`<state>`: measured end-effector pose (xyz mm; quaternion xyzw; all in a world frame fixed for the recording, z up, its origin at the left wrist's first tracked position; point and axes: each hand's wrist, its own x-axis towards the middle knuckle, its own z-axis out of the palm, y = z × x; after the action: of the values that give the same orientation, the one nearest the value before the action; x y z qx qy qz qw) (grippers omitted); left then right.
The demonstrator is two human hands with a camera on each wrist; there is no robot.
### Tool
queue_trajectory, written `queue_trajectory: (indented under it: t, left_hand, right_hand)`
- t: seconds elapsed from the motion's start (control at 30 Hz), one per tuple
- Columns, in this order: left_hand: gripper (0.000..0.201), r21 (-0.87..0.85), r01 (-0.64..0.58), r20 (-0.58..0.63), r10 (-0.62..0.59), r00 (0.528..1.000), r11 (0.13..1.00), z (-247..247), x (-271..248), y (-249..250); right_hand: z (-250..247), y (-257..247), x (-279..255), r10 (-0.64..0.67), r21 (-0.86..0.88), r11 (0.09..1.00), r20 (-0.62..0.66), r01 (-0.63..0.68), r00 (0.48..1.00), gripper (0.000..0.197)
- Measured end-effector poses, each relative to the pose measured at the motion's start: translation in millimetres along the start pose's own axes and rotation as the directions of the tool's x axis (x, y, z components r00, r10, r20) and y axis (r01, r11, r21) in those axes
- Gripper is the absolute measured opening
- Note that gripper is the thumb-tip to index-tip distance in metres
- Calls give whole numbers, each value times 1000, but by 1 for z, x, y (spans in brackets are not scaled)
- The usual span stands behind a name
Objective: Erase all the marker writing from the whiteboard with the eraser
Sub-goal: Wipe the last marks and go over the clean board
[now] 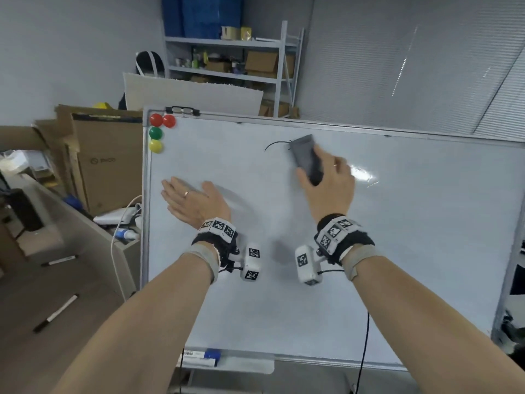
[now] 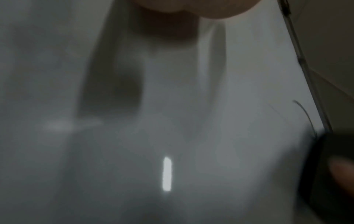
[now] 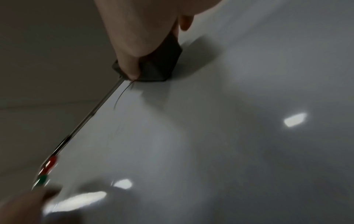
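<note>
Shelves (image 1: 227, 55) with boxes stand at the back of the room, and cardboard boxes (image 1: 105, 163) sit on the left. Up front is a big whiteboard (image 1: 397, 237), nearly all white. One thin black marker line (image 1: 274, 145) curves near the top edge. The right hand (image 1: 326, 183) holds the dark gray eraser (image 1: 305, 153), with the thumb on one side and the fingers wrapped over the other. The eraser lies flat on the board, and its top end touches the end of the black line. The left hand (image 1: 193, 199) rests flat on the board with its fingers straight, well to the left of the eraser and lower down. It holds nothing. Two red magnets (image 1: 162, 120), a green magnet (image 1: 155, 133) and a yellow magnet (image 1: 156, 146) stick to the top left corner. Two black markers (image 1: 56, 312) lie on the floor to the left. Another marker with a blue cap (image 1: 201, 354) sits in the tray at the bottom.
</note>
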<state>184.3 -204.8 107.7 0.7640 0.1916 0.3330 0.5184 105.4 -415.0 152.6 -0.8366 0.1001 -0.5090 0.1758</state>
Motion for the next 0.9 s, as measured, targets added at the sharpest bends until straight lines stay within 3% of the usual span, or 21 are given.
queue_trajectory:
  t: [0.03,0.1,0.17,0.27,0.33,0.5,0.6,0.67,0.8,0.83,0.9]
  left_hand:
    - [73,36,-111,32,109,993,993,-3,4,10]
    - [73,87,-354,106,345,933,931,-6,15,39]
    - [69,101,-512,167,493,854,853,-4,26,73]
    - [62,193,-638,302,574,762,746,7,36,101]
    - [59,255,-673,360,578,733,694,13,40,107]
    - [41,190,-689,357,605,712,699,16,49,111]
    - [40,155,-726,361,645,673,670,13,54,108]
    - [41,141,-744,375,660,651,654,11,58,105]
    - [44,42,-741,394,670,629,670,12,71,101]
    - [43,18,-738,388,676,627,675,13,72,101]
    - [43,-10,-734,384,680,625,679,12,71,100]
  right_hand:
    - [4,-9,-6,-86,-15,996,53,87,995,54]
    - [11,-18,-14,-205,-53,976,85,210,975,51]
    - [9,-18,-12,-165,-50,985,41,166,986,50]
    - [4,-11,-4,-91,-42,995,-22,90,996,51]
    - [0,-8,3,-66,-47,997,-48,64,997,51]
    - [1,-5,20,151,23,989,-154,-149,976,51]
    - [13,-21,23,-1,5,1000,-149,1,989,47]
    - [24,-38,20,-164,-3,986,-59,164,985,47]
    - [38,-51,10,-455,-2,888,144,460,879,45]
    - [37,-47,11,-464,-18,882,139,471,875,46]
    - [33,-34,17,-380,-42,923,35,382,924,48]
